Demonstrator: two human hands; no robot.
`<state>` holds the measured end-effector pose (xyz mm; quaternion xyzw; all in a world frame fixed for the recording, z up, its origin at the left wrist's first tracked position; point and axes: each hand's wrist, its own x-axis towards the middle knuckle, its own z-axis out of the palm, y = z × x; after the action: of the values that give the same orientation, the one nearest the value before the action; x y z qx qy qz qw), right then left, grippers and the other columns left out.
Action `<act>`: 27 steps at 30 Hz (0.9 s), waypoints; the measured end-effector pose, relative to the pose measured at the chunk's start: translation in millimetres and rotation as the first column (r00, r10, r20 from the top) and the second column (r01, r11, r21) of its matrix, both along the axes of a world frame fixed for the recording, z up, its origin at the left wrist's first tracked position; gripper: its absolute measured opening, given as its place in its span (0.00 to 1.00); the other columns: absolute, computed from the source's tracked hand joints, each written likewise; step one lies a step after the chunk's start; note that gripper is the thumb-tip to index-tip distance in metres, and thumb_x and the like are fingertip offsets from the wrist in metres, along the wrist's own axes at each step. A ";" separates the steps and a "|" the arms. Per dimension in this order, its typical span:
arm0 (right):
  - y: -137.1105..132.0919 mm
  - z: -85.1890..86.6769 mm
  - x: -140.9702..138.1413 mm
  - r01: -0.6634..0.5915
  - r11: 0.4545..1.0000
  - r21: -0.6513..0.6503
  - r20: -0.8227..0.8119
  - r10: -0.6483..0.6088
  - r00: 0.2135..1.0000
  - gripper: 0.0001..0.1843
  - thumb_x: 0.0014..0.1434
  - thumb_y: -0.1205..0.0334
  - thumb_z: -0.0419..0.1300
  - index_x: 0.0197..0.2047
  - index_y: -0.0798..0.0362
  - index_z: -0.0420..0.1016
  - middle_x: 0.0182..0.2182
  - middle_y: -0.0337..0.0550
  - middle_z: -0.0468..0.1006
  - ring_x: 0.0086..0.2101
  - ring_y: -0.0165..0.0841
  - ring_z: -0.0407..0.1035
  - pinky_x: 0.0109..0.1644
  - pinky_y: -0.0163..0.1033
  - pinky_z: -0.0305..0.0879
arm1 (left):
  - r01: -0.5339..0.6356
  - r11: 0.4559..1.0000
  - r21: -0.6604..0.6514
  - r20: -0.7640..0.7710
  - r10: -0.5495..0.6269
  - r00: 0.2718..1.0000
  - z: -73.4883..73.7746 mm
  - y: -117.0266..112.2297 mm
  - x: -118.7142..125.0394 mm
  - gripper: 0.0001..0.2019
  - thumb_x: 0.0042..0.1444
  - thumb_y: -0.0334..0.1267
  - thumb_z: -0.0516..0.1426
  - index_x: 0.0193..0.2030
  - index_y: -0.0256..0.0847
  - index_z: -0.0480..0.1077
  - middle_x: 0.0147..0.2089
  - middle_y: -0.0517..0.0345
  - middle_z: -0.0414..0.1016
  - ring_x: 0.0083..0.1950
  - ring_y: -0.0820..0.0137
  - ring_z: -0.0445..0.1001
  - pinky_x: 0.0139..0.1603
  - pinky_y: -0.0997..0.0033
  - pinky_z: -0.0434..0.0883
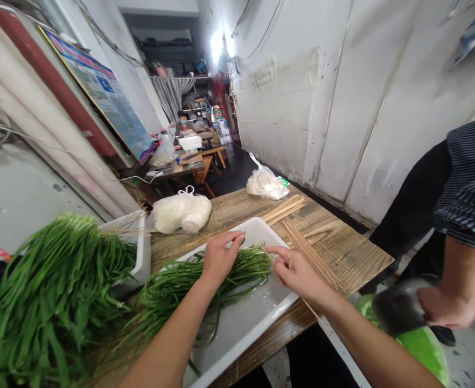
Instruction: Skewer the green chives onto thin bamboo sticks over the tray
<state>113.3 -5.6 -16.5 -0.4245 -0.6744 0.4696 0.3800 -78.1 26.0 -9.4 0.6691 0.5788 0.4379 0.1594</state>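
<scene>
My left hand [221, 256] is over the white tray [237, 339], thumb and fingers pinched; a small dark greenish bit shows at the fingertips, too small to name. A loose bunch of green chives [245, 269] lies below it, pale stem ends to the right, leaves spilling over the tray's left side. My right hand [292, 272] is at the tray's right edge, curled around a thin wooden skewer [311, 310] with the index finger stretched out. The skewer's upper end shows beside the stem ends; its lower end slants toward me.
A big heap of chives [60, 291] hangs over a white bin [142, 248] at left. Bamboo skewers [312, 253] lie on the wooden table [342, 237]. Knotted plastic bags [181, 213] stand behind. At right, another person's hand [447, 304] holds a dark container above a green basin [427, 353].
</scene>
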 end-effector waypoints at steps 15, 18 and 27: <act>-4.6 -0.3 -3.0 -0.015 0.999 0.039 -0.038 0.016 0.999 0.18 0.56 0.63 0.51 0.47 0.56 0.74 0.26 0.41 0.77 0.24 0.30 0.69 0.28 0.33 0.65 | 0.200 0.914 -0.354 0.647 0.085 0.758 -4.2 2.4 -1.0 0.16 0.39 0.42 0.63 0.37 0.37 0.76 0.34 0.54 0.78 0.29 0.74 0.69 0.36 0.72 0.66; -5.3 1.1 -2.8 0.005 0.999 0.052 -0.052 -0.002 0.999 0.18 0.56 0.63 0.52 0.48 0.54 0.74 0.35 0.44 0.80 0.32 0.34 0.73 0.35 0.37 0.69 | 0.236 0.889 -0.393 0.693 0.117 0.712 -4.6 0.5 1.2 0.17 0.38 0.42 0.63 0.36 0.37 0.76 0.34 0.53 0.78 0.30 0.73 0.70 0.36 0.71 0.67; -6.3 1.0 -2.2 -0.002 0.997 0.073 -0.019 0.004 1.000 0.17 0.57 0.67 0.52 0.47 0.54 0.75 0.41 0.45 0.79 0.40 0.38 0.73 0.43 0.41 0.69 | 0.265 0.884 -0.385 0.776 0.154 0.612 -4.6 0.0 2.6 0.20 0.34 0.39 0.66 0.37 0.36 0.76 0.35 0.54 0.78 0.33 0.73 0.72 0.40 0.71 0.67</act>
<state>111.2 -11.9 -15.5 -0.4047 -0.6880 0.4495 0.4010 -75.5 25.9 -14.0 0.3674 0.5139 0.5298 0.5659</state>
